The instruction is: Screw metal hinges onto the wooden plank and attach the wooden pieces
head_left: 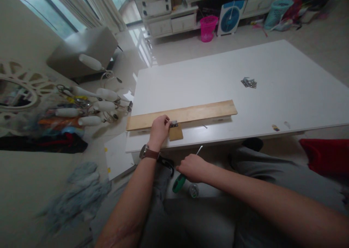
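Observation:
My left hand [160,129], a watch on its wrist, has thumb and fingers closed at the left edge of a small metal bracket [174,124]. The bracket rests where a long wooden board [201,112] meets a short wooden block [176,132]. Both wood pieces lie on a white panel [261,66]. Nearer to me, just off the panel's front edge, my right hand [193,167] grips a screwdriver [179,183] by its green handle, with the metal shaft pointing up and away. A loose screw [205,126] lies right of the block.
Several metal brackets [249,82] are piled on the panel's right half. Small bits [275,127] lie near its front edge. A clear round container [193,190] sits below my right hand. A lamp with white shades [105,105] stands close on the left; a pink basket [208,28] is behind.

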The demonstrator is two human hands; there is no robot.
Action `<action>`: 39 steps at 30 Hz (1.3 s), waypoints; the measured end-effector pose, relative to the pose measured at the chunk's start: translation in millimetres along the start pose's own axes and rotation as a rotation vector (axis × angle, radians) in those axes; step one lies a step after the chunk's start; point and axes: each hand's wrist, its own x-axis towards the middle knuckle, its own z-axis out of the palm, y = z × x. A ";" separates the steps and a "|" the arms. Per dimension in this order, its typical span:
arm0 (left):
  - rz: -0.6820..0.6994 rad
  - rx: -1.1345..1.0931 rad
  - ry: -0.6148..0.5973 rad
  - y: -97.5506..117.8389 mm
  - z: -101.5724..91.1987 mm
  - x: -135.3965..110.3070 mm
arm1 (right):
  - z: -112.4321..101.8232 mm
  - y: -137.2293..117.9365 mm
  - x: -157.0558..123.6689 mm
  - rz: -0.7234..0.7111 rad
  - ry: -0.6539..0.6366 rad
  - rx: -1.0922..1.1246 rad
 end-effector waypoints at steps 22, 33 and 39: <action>0.026 0.011 -0.031 0.1 -2.3 1.3 | 0.5 -0.5 0.2 -0.006 -0.031 -0.014; 0.008 -0.015 -0.012 2.1 -1.5 0.5 | 0.5 -1.4 0.0 -0.017 -0.039 -0.008; -0.007 0.017 -0.007 1.7 -1.8 1.0 | 0.4 -2.5 0.3 -0.006 -0.049 -0.016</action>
